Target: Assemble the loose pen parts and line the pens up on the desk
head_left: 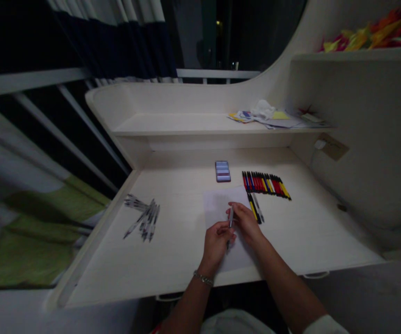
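Note:
A clear-barrelled pen [231, 217] is held between both hands above a sheet of white paper [217, 202]. The fingers of my left hand [217, 239] pinch its lower part, and its dark end points toward me. My right hand [245, 221] grips the upper part. Just right of that hand, a yellow-and-black pen [253, 207] and a clear pen [258, 208] lie side by side on the desk. Behind them is a row of red, blue, yellow and black pens [265, 184]. Far to the left lies a loose pile of clear pens [148, 219].
A phone with a lit screen [223, 171] lies on the white desk [182, 185] beyond the paper. Papers and a crumpled white tissue [263, 110] rest on the shelf behind. A side wall with a plugged-in cable [320, 144] bounds the right.

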{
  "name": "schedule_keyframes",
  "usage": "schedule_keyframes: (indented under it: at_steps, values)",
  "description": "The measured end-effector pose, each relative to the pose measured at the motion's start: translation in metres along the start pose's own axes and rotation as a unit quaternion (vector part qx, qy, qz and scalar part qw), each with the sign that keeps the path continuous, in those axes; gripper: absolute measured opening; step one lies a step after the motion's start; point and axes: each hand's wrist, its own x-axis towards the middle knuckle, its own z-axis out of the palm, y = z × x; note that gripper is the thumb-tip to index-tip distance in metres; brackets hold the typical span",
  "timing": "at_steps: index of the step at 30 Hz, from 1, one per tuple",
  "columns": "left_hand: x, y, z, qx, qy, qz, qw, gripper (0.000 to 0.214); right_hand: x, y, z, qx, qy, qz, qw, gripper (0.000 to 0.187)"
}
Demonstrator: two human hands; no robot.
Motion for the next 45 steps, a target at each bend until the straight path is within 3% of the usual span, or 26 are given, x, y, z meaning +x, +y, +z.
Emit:
schedule_keyframes:
  at_steps: [7, 11, 17, 21, 25, 29, 33, 38, 45]
  values:
    - [-0.001, -0.002, 0.0, -0.033, 0.015, -0.03, 0.999, 0.035, -0.001, 0.002, -0.001, -0.01, 0.008, -0.001, 1.0, 0.036]
    - [-0.001, -0.004, 0.001, -0.047, 0.01, -0.036, 0.998, 0.037, -0.001, 0.001, 0.001, 0.01, -0.022, 0.009, 1.0, 0.039]
    - [-0.002, -0.005, 0.001, -0.058, 0.013, -0.044, 0.997, 0.036, 0.002, 0.003, 0.004, -0.018, 0.008, 0.001, 1.0, 0.036]
    - [-0.002, -0.006, -0.001, -0.061, 0.005, -0.046, 0.997, 0.035, 0.002, 0.003, 0.004, 0.008, -0.031, 0.017, 0.999, 0.043]
    - [-0.002, -0.006, 0.0, -0.066, 0.012, -0.042, 0.997, 0.036, 0.002, 0.002, 0.004, -0.019, 0.003, -0.001, 1.0, 0.034]
    - [-0.004, -0.004, 0.001, -0.06, 0.009, -0.039, 0.997, 0.033, 0.001, 0.001, 0.005, 0.005, -0.027, 0.021, 0.999, 0.04]
    - [-0.005, -0.004, 0.002, -0.054, 0.009, -0.041, 0.998, 0.032, 0.0, 0.001, 0.004, -0.013, -0.006, 0.005, 1.0, 0.037]
    - [-0.005, -0.006, 0.003, -0.058, -0.004, -0.033, 0.998, 0.031, -0.001, 0.001, 0.003, -0.003, -0.028, 0.015, 0.999, 0.039]
    - [-0.004, -0.01, 0.003, 0.001, 0.008, -0.002, 1.0, 0.029, -0.004, -0.003, 0.005, -0.057, 0.028, -0.008, 0.998, 0.038]
